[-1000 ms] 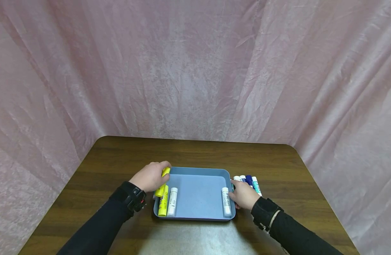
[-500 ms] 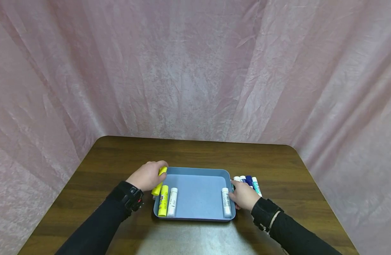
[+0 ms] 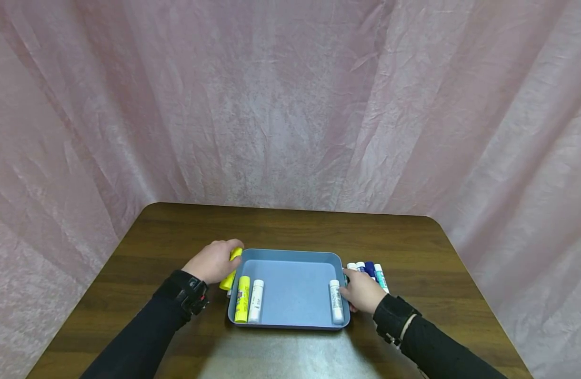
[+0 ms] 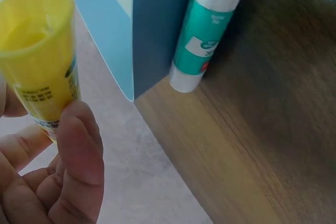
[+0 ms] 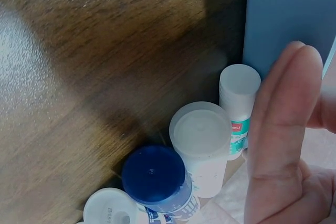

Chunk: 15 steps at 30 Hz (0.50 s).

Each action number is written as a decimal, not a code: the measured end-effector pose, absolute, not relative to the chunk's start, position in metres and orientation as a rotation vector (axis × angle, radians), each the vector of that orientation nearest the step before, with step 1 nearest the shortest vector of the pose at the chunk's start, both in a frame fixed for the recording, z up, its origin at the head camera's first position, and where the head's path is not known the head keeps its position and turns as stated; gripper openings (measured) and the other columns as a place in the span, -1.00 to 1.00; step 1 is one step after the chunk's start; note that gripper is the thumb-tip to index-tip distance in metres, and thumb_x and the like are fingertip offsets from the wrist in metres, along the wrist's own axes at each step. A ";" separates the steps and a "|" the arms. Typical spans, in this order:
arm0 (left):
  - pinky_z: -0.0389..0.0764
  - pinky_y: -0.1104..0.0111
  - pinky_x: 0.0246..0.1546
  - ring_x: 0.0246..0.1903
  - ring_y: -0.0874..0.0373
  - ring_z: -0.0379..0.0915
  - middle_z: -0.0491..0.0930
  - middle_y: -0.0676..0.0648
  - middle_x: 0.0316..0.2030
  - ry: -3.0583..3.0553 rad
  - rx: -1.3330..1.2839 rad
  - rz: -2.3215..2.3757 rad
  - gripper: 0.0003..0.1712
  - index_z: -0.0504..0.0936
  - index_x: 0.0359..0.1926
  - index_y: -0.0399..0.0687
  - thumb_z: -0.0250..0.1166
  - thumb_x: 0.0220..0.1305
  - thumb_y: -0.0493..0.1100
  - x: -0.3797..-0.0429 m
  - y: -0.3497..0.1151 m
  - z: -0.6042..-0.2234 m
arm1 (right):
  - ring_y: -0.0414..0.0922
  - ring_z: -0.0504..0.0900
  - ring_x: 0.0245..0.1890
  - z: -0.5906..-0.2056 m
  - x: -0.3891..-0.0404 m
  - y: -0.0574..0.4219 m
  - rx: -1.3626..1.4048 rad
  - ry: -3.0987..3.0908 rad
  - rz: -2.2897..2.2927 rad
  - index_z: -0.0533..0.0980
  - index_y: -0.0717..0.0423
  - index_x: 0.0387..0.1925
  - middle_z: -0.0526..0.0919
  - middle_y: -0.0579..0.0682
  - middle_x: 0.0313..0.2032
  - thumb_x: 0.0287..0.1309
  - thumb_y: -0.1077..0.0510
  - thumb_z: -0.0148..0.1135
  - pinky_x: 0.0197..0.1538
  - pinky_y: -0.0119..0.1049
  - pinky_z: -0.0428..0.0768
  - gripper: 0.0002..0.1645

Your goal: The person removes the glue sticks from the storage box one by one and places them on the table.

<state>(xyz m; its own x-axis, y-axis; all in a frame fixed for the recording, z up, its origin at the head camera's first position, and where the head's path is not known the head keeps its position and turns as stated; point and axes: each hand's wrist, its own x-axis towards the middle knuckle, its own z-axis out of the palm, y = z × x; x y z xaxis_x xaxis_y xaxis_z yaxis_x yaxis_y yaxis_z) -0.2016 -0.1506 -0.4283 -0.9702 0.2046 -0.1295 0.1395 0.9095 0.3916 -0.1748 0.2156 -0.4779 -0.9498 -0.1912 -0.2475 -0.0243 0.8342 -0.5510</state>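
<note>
A person works two-handed at a wooden bench (image 3: 413, 252), a blue-grey tray (image 3: 295, 289) between the arms. The job looks to be partway along: three tubes lie inside the tray, a second yellow tube (image 3: 242, 299) and a white tube (image 3: 255, 301) side by side at the left end and a label-bearing white tube (image 3: 336, 302) at the right. Others lie outside, among them a blue-capped tube (image 5: 157, 182), a wide white-capped tube (image 5: 202, 135) and a teal-labelled tube (image 5: 240, 98); whether these are finished with or waiting cannot be told. One piece is plainly not yet set down: the yellow tube (image 4: 39, 72), pinched between thumb and fingers of the left hand (image 3: 209, 261), tilted, just outside the tray's left rim. A teal-and-white tube (image 4: 206, 35) lies just beside that wall, apart from the fingers. At the opposite end, the right hand (image 3: 363, 291) rests at the tray's right wall, its nearer fingers straight beside the teal-labelled tube; whether it grips anything is unclear.
</note>
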 end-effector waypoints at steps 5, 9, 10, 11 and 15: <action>0.56 0.29 -0.28 -0.22 0.05 0.50 0.63 -0.14 -0.01 2.893 0.234 0.570 -0.52 0.52 0.29 -0.04 0.25 0.40 -0.07 -0.204 -0.154 -0.430 | -0.18 0.52 -0.76 -0.475 -0.175 0.215 -0.169 2.720 -0.805 0.28 0.41 0.42 0.53 -0.05 -0.74 0.33 0.21 0.25 -0.60 -0.34 0.43 -0.28; 0.58 0.26 -0.24 -0.21 0.04 0.50 0.63 -0.15 -0.01 2.880 0.217 0.567 -0.52 0.52 0.29 -0.05 0.25 0.41 -0.05 -0.205 -0.157 -0.432 | -0.19 0.52 -0.76 -0.475 -0.175 0.215 -0.171 2.722 -0.803 0.28 0.40 0.42 0.52 -0.05 -0.75 0.33 0.22 0.24 -0.61 -0.35 0.43 -0.29; 0.58 0.25 -0.22 -0.21 0.04 0.51 0.63 -0.15 -0.01 2.882 0.216 0.563 -0.52 0.52 0.29 -0.04 0.25 0.41 -0.05 -0.205 -0.158 -0.433 | -0.19 0.52 -0.76 -0.474 -0.175 0.215 -0.171 2.724 -0.801 0.29 0.40 0.42 0.52 -0.05 -0.75 0.33 0.22 0.24 -0.61 -0.34 0.43 -0.29; 0.57 0.24 -0.21 -0.21 0.04 0.51 0.64 -0.15 -0.01 2.884 0.221 0.558 -0.52 0.52 0.29 -0.05 0.25 0.42 -0.05 -0.205 -0.159 -0.434 | -0.19 0.52 -0.76 -0.474 -0.175 0.215 -0.172 2.726 -0.799 0.29 0.40 0.42 0.52 -0.05 -0.75 0.32 0.22 0.24 -0.61 -0.34 0.44 -0.29; 0.57 0.23 -0.20 -0.23 0.05 0.51 0.64 -0.15 -0.01 2.880 0.215 0.569 -0.52 0.52 0.29 -0.07 0.25 0.42 -0.06 -0.206 -0.162 -0.434 | -0.19 0.52 -0.76 -0.473 -0.175 0.215 -0.163 2.727 -0.794 0.29 0.39 0.42 0.52 -0.05 -0.74 0.33 0.22 0.25 -0.60 -0.34 0.45 -0.29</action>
<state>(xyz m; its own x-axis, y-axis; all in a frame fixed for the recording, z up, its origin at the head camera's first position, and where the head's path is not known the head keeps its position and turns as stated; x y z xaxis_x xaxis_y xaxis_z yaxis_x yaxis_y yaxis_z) -0.2062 -0.1616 -0.4340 -0.9698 0.1794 -0.1651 0.1031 0.9155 0.3890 -0.1746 0.2152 -0.4731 -0.9499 -0.1891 -0.2488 -0.0260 0.8412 -0.5401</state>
